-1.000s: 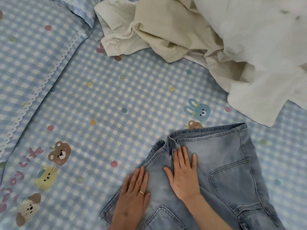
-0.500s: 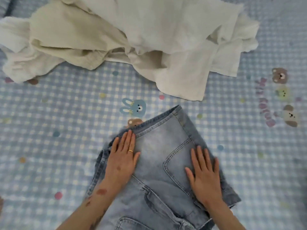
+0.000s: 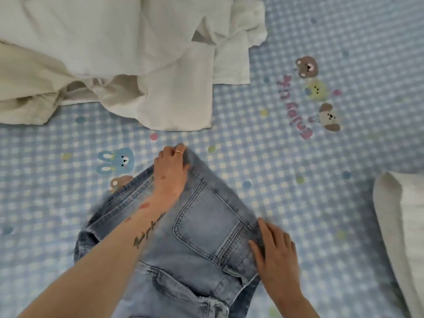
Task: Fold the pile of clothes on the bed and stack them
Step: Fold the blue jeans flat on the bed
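Both hands hold the jeans on the bed.

Soft even daylight, faint shadows, no glare, slight motion blur throughout, wide-angle stretching at the edges

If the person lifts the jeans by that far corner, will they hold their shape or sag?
Probably sag: the jeans are bunched and creased along the left edge, so the denim bends freely. The left hand pinches only one corner, so the rest would likely hang. Thick seams and layered folds suggest some heft; the right hand lying flat may be steadying them.
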